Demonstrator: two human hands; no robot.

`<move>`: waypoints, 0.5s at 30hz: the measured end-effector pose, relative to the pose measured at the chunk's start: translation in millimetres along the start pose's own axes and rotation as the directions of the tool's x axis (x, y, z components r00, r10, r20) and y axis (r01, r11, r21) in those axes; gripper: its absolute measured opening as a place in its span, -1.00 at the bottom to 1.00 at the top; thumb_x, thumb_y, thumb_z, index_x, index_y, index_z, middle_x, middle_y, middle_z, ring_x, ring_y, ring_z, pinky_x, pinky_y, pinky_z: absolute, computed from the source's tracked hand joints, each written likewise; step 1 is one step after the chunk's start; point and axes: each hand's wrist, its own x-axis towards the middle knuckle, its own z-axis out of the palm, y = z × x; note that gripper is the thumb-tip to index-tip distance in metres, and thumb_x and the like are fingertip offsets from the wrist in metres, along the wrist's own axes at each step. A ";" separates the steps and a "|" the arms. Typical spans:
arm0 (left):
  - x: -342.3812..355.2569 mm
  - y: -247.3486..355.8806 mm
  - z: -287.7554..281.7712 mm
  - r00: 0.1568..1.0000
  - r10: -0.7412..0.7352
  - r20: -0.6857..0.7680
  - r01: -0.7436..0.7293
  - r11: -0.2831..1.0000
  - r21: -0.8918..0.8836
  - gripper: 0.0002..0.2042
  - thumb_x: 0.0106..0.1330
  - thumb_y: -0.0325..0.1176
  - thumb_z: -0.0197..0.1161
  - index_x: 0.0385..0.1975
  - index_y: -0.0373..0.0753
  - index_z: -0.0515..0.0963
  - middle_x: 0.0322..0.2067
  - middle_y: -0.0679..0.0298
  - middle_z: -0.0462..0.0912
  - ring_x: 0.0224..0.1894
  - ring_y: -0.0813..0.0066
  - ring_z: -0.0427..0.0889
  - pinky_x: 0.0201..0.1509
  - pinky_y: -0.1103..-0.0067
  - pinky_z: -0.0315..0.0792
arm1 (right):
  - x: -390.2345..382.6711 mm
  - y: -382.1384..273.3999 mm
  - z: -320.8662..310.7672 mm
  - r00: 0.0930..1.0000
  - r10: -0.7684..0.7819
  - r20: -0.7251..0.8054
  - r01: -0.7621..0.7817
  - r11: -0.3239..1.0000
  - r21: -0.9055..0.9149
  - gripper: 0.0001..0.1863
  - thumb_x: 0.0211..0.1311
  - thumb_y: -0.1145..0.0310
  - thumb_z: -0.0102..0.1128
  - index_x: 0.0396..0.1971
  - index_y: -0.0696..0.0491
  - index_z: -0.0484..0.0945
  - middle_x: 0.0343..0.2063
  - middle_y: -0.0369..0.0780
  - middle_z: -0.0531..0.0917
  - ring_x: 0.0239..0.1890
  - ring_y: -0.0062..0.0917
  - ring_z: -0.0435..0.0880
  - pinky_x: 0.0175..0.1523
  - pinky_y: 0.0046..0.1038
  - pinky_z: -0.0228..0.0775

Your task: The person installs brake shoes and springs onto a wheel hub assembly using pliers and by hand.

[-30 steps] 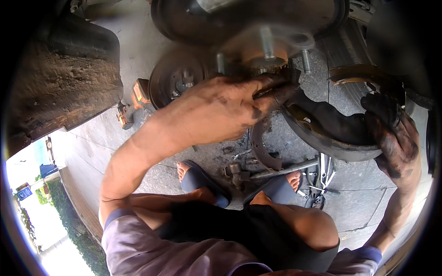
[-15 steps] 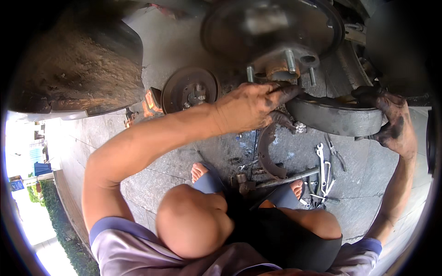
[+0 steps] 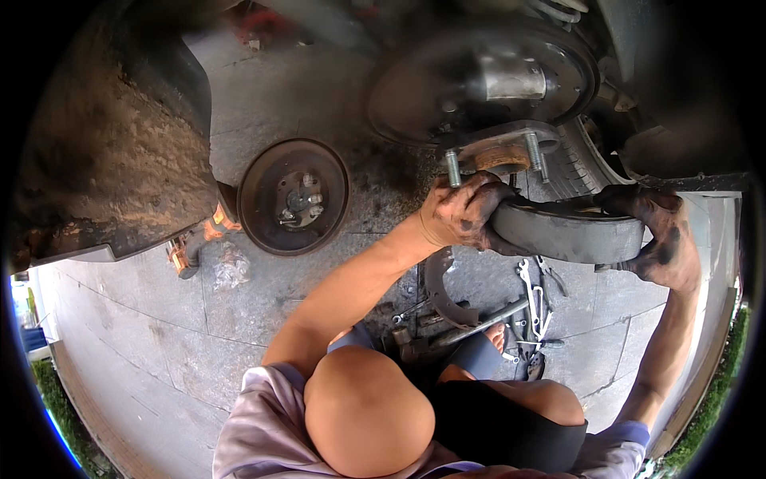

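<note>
Both my hands, blackened with grease, hold a curved grey brake shoe [image 3: 568,233] between them. My left hand [image 3: 471,211] is closed on its left end, fingers partly hidden behind it. Round the right end my right hand [image 3: 666,235] is closed, thumb above and fingers below. Just above the shoe is the wheel hub [image 3: 501,152] with its threaded studs, the left one close to my left knuckles. Behind the hub lies the round dark backing plate [image 3: 423,92], with a shiny metal patch on its face.
On the paving lies a brake drum [image 3: 255,199] with small parts inside. A second brake shoe [image 3: 437,291], a hammer [image 3: 479,326] and several wrenches [image 3: 535,299] lie near my feet. An orange jack [image 3: 185,254] and a muddy panel [image 3: 120,160] are left; a tyre [image 3: 581,164] lies behind the hub.
My view has shifted, so the brake drum shows more fully. Both hands still grip the brake shoe, now a little lower in view, and my left arm is straighter.
</note>
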 end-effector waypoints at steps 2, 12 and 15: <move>4.4 0.5 2.5 0.998 -0.005 -0.058 0.004 1.000 -0.012 -0.42 -0.34 0.13 0.53 -0.34 -0.14 0.65 -0.34 0.37 0.69 -0.30 0.50 0.70 -0.30 0.64 0.62 | -0.3 -1.6 -0.3 0.999 0.036 0.023 -0.035 0.999 -0.024 -0.28 -0.44 0.20 0.65 -0.13 0.21 0.63 -0.19 -0.04 0.71 -0.17 -0.18 0.73 -0.07 -0.30 0.55; -4.4 29.7 -15.8 0.968 -0.250 -0.027 0.245 0.961 -0.126 -0.27 -0.20 0.16 0.55 -0.12 -0.31 0.58 -0.18 0.14 0.64 -0.25 0.23 0.71 -0.15 0.45 0.67 | -2.0 -26.5 -13.1 0.942 0.329 0.061 -0.289 0.893 -0.346 -0.24 -0.51 0.32 0.63 -0.05 0.15 0.64 -0.03 -0.08 0.66 0.07 -0.22 0.55 0.13 -0.27 0.34; 10.3 46.0 -38.9 0.938 -0.343 0.047 0.346 0.933 -0.101 -0.23 -0.12 0.11 0.53 -0.02 -0.40 0.53 -0.08 0.08 0.61 -0.07 0.17 0.64 0.07 0.38 0.55 | -8.2 -21.1 -12.4 0.918 0.391 0.066 -0.332 0.849 -0.410 -0.21 -0.49 0.31 0.63 -0.02 0.16 0.63 0.03 -0.09 0.64 0.10 -0.22 0.54 0.18 -0.25 0.32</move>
